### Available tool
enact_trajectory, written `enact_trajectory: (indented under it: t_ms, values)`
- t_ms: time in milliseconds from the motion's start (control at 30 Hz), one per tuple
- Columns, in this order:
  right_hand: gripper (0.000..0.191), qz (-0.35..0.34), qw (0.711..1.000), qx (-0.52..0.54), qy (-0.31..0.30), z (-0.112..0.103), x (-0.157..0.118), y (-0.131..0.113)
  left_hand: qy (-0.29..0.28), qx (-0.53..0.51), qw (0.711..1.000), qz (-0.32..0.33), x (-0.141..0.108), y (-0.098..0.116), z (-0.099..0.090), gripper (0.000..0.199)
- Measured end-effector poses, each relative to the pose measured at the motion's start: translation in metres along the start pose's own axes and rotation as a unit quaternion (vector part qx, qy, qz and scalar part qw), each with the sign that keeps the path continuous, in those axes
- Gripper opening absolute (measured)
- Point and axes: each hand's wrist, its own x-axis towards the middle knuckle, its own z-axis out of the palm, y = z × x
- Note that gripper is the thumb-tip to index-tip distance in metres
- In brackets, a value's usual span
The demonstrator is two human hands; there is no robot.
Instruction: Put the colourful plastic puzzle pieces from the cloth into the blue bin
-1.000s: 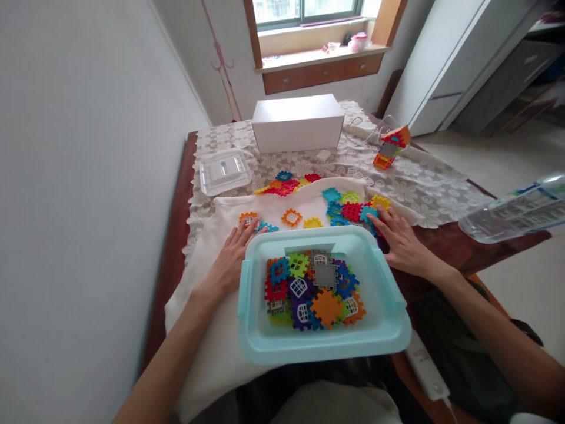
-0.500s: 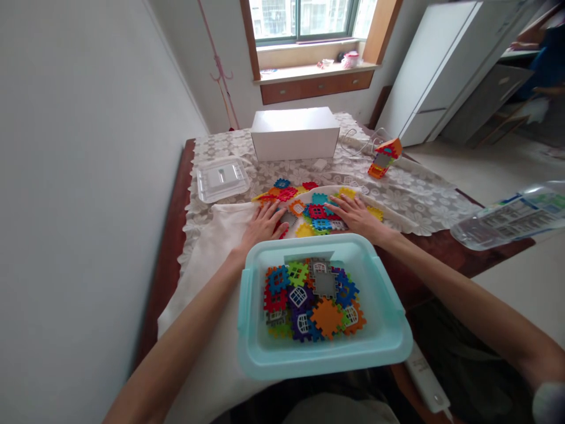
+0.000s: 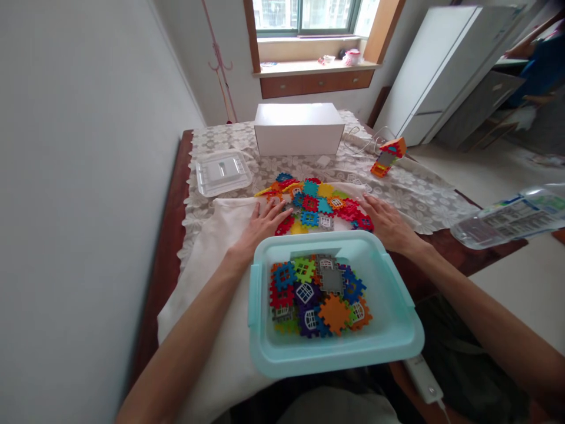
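Colourful plastic building tiles [image 3: 310, 204] with toothed edges lie in a loose pile on a white cloth [image 3: 207, 265]. My left hand [image 3: 263, 222] rests flat with fingers spread at the pile's left edge, touching some pieces. On the far side of the pile, my right hand [image 3: 388, 222] lies with fingers stretched out beside red tiles, holding nothing. Closer to me is a light teal plastic box [image 3: 392, 330]. Inside it are several more tiles, among them an orange one [image 3: 334, 313] and a grey one [image 3: 332, 281].
A white box [image 3: 300, 138] stands at the back of the table. Left of it lies a clear lid [image 3: 223, 172]. A small house built of tiles [image 3: 388, 157] is at right. A plastic bottle [image 3: 507, 218] and a power strip [image 3: 424, 380] are nearer. Someone in blue [image 3: 545, 68] is far right.
My right hand has moved right, off the tiles to the pile's edge, uncovering red and orange pieces. My left hand stays by the left edge. The view has shifted slightly.
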Motion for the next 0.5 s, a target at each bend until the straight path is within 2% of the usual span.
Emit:
enact_trajectory:
  t_ms: [100,200,367,500]
  values:
    - [0.074,0.056,0.998,-0.015,0.03,0.001,-0.031,0.015,-0.01,0.007,1.0,-0.014,0.004,0.005,0.0,0.081]
    - [0.065,0.083,0.995,-0.022,0.054,0.005,-0.038,0.017,0.002,0.003,1.0,-0.026,0.006,0.007,0.001,0.073]
    - [0.071,0.039,0.999,-0.01,0.035,0.013,-0.032,0.016,0.021,-0.007,1.0,0.0,0.003,0.009,0.001,0.061]
    - [0.055,0.023,0.999,0.0,0.048,0.009,-0.029,0.014,-0.001,-0.02,0.999,0.037,0.002,0.01,-0.001,0.067]
